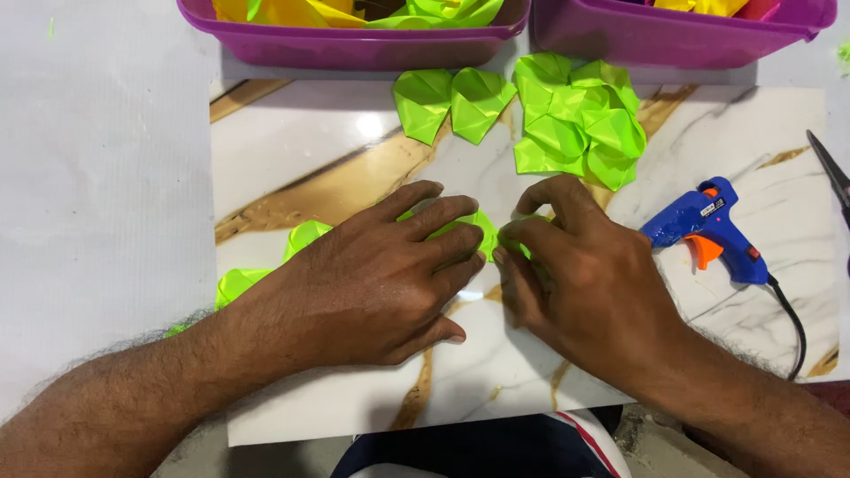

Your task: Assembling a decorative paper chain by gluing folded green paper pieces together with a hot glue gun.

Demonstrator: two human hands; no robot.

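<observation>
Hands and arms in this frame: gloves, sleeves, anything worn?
Nothing worn. Left hand and right hand are bare: no gloves, rings, watch or bands visible. Both forearms are bare and hairy to the frame edge, no sleeves in view.

Green folded pieces [482,232] mostly covered by left hand [381,283] and right hand [575,274]; shape underneath unreadable. Beyond the marble slab [292,142], both purple tubs [354,44] cut off by top edge. Scissors [832,173] cut off right of slab.
</observation>
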